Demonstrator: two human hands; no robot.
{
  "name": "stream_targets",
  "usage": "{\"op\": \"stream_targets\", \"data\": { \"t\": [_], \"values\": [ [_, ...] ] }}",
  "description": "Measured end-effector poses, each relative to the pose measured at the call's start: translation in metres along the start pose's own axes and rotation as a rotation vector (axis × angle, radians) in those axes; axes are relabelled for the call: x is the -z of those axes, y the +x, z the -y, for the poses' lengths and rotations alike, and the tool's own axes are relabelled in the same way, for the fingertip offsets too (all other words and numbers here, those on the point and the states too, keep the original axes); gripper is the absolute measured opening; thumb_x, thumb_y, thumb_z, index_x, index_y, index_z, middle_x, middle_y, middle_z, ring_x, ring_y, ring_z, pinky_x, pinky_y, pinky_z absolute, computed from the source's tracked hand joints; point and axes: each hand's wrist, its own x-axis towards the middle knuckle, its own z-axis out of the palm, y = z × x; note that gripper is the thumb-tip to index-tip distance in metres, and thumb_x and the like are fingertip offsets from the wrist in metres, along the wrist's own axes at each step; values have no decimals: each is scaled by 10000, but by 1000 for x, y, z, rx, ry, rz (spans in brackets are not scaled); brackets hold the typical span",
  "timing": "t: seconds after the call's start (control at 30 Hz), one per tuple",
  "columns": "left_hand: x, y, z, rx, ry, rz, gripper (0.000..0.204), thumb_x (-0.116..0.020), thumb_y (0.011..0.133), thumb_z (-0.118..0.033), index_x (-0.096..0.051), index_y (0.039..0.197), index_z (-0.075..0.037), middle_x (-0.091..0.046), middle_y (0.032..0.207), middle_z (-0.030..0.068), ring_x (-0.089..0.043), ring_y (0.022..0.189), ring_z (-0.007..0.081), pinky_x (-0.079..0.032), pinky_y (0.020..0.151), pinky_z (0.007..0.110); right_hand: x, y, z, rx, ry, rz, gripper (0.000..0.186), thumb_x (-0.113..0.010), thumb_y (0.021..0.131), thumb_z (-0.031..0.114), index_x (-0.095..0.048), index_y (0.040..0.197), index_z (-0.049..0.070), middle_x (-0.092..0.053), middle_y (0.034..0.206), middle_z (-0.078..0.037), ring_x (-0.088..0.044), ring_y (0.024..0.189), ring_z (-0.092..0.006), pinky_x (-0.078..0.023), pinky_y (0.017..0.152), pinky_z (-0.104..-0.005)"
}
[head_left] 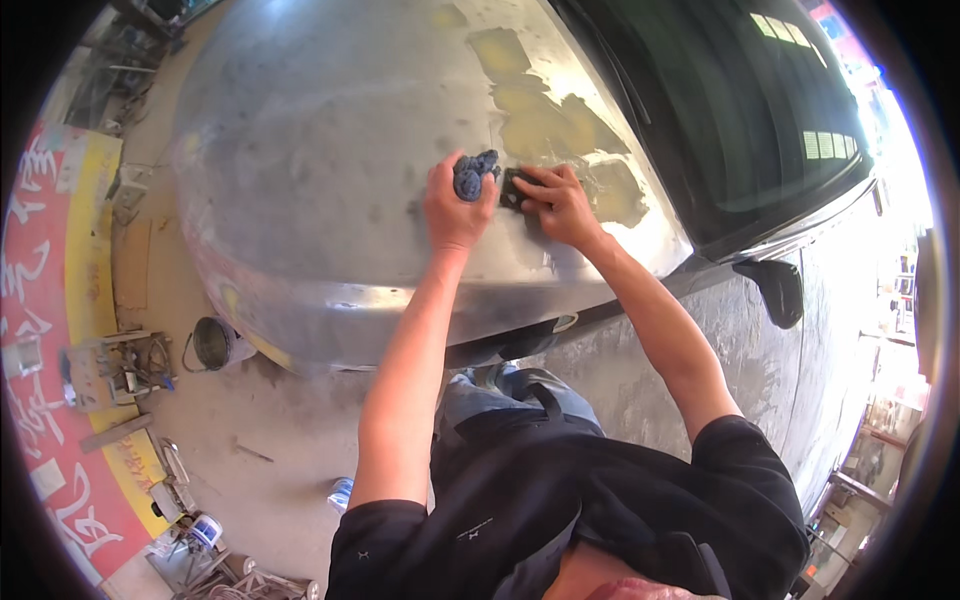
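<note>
My left hand (457, 208) is closed around a crumpled dark blue rag (475, 176) over the bare metal hood (330, 190) of a car. Just to its right, my right hand (562, 205) grips a small black sanding block (513, 190), its fingers pressing the block on the hood. The hood is dull grey, scuffed and spotted. Patches of olive-yellow filler (555, 125) with ragged edges run along its windshield side, and the block lies near their lower end. What the underside of the block looks like is hidden.
The dark windshield (740, 110) and a black side mirror (775, 290) are to the right. On the floor at left stands a dark bucket (212, 343). A red and yellow banner (75, 300), metal stands (130, 370) and a white tub (205, 530) line the left side.
</note>
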Motion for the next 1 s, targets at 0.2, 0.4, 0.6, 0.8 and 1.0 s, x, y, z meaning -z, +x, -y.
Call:
{"op": "stream_targets", "data": {
  "t": [0.2, 0.4, 0.6, 0.8, 1.0],
  "values": [
    [6, 5, 2, -4, 4, -18, 575, -878, 884, -331, -703, 1345, -36, -747, 1200, 199, -722, 1108, 413, -591, 981, 491, 14, -47, 14, 89, -13, 89, 509, -860, 803, 103, -840, 1311, 137, -763, 1424, -132, -662, 1202, -389, -514, 1060, -516],
    [7, -8, 7, -60, 31, -10, 550, -876, 852, -266, -697, 1321, -42, -743, 1234, 192, -715, 1139, 410, -594, 998, 488, 4, 5, 6, 8, -46, 37, 509, -849, 841, 110, -825, 1347, 155, -744, 1445, -144, -639, 1152, -411, -515, 1034, -515],
    [4, 1, 9, -131, -63, 26, 429, -815, 789, -67, -757, 1214, -83, -773, 1363, 184, -762, 1181, 380, -606, 1046, 469, 12, -11, 4, 29, 10, 87, 493, -872, 823, 119, -846, 1314, 166, -742, 1469, -122, -645, 1183, -395, -516, 1081, -520],
    [-14, 19, -38, -140, -127, 138, 254, -804, 790, -68, -798, 1043, -97, -815, 1071, 131, -784, 1013, 348, -632, 919, 435, -6, -33, 25, -12, 5, 51, 524, -862, 836, 126, -824, 1355, 179, -731, 1483, -121, -643, 1213, -396, -508, 1077, -527],
    [-82, 20, -107, -143, -158, 381, 167, -823, 797, -147, -771, 955, -169, -768, 993, 110, -750, 926, 381, -613, 818, 472, -12, -9, 11, -130, 401, 6, 463, -788, 804, 95, -759, 1264, 47, -757, 1259, -235, -677, 1197, -463, -522, 1084, -555]
  ]
}}
